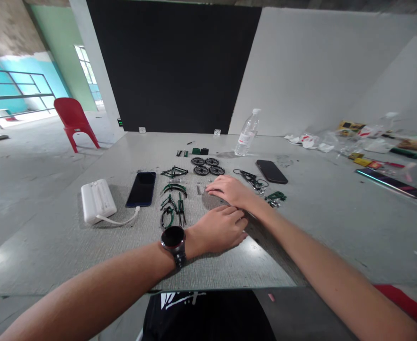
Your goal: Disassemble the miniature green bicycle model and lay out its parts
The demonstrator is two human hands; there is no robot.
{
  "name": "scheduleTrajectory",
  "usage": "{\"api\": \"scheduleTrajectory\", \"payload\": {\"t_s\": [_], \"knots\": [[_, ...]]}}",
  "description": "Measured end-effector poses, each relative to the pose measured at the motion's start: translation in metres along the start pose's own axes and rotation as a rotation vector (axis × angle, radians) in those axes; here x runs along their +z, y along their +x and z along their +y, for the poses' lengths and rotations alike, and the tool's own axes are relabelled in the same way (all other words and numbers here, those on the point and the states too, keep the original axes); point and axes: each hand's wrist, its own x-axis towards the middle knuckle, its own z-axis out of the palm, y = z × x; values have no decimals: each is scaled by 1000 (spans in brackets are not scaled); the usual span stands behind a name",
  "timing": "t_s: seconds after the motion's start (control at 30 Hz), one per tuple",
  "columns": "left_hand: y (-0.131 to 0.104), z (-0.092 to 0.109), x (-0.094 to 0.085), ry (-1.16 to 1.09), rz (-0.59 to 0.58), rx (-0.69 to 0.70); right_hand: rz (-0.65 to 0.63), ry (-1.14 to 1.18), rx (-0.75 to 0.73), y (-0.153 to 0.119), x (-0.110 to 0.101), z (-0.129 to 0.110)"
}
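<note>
My left hand (217,229), with a watch (173,237) on its wrist, rests on the grey table, its fingers bent and loosely together under my right wrist; whatever its palm covers is hidden. Just beyond it, my right hand (230,191) reaches over small metal pieces (199,189), fingertips low at the tabletop; anything between them is too small to make out. Four black wheels (207,166) lie past my right hand. To the left are a dark bike-like frame (174,171), green-black curved parts (174,189) and fork-like parts (181,209). Green pieces (276,196) sit to the right.
A white power bank (98,201) is cabled to a phone (141,189) at left. Another phone (271,171), keys (252,181) and a water bottle (247,132) stand or lie beyond my hands. Wrappers (309,140) and a phone (393,183) are at right.
</note>
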Motion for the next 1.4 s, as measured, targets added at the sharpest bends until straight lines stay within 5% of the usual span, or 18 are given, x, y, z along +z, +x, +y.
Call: {"api": "scheduleTrajectory", "payload": {"t_s": [1.4], "knots": [[1, 1, -4, 24, -8, 13, -23, 0, 48, 4, -1, -2]]}}
